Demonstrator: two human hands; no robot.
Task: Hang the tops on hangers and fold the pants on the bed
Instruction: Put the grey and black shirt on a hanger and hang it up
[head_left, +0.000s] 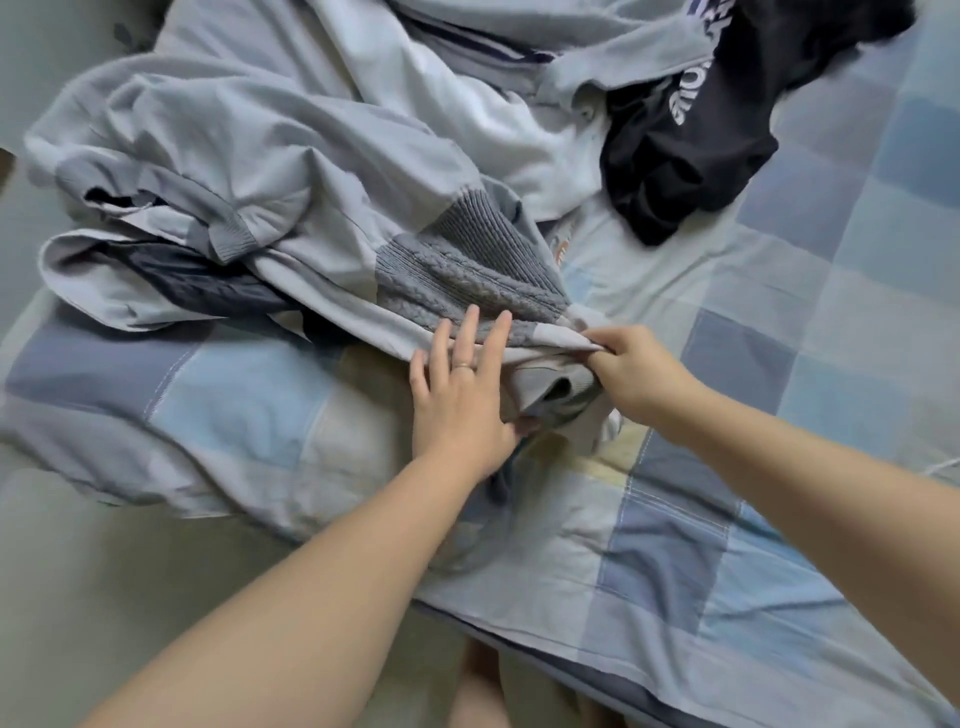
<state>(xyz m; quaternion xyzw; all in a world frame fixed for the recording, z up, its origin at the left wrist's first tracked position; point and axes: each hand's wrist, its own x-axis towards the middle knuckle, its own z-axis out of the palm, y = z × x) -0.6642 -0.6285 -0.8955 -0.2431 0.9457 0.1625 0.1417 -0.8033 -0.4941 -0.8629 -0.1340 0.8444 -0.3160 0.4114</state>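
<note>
The bed (779, 364) is covered with a quilt checked in blue, grey and cream squares. A pile of clothes lies across its far half.

**Task item.** A pale grey sweater (291, 171) with a darker cable-knit panel (467, 275) lies crumpled on top of the pile. It stretches from the upper left down to the middle of the bed, where both hands meet it.

**Left hand.** The left hand (457, 389) lies palm down on the lower edge of the sweater, just below the knit panel. Its grip is spread: the fingers are straight and apart, pressing on the cloth. The thumb tip is partly hidden by a fold. A ring (464, 368) sits on one finger.

**Right hand.** The right hand (634, 374) is just beside the left. Its grip is pressed together, pinching a bunched edge of the sweater between curled fingers and thumb.

**Other items.**
- A black garment (701, 140) with white lettering lies at the upper right, on the quilt.
- A white garment (467, 104) lies behind the sweater.
- A dark blue-grey garment (208, 296) shows beneath the sweater at the left.
</note>
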